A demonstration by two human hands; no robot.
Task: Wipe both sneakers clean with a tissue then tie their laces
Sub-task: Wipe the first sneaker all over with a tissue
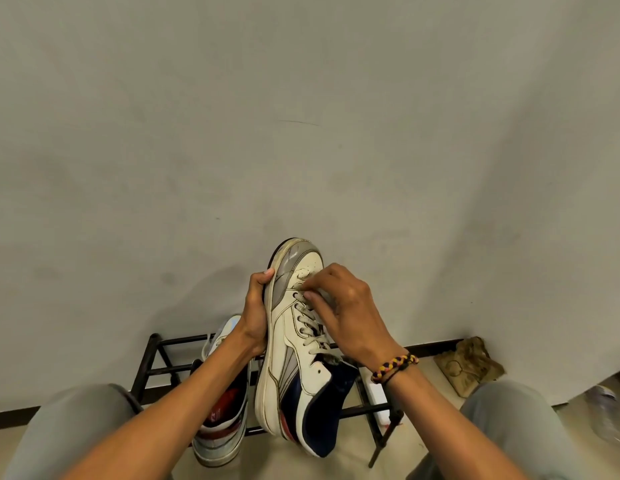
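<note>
Gripping the raised sneaker (294, 355) from its sole side, the left hand (255, 313) has its fingers curled round the edge, with a fingertip showing at the grey toe panel. The shoe is held up in front of the wall (301, 116), toe pointing away and heel toward the person, its white, grey and navy upper turned to the camera. The right hand (346, 306) comes in from the other side and lies over the top of the laces (312, 323); its fingers are bent and pinch the lace at the eyelets nearest the toe. A braided bracelet (393, 367) circles the right wrist. No tissue can be made out in either hand.

Below the left hand's fingers and partly hidden by the left forearm, the second sneaker (222, 420) rests on a black metal rack (152, 362), its opening facing up. Beneath the right wrist a white object (378, 396) lies beside the rack; what it is cannot be told. Farther out beyond the right hand, a crumpled brown bag (469, 365) sits against the wall. Grey trouser knees (76, 424) frame the bottom corners.
</note>
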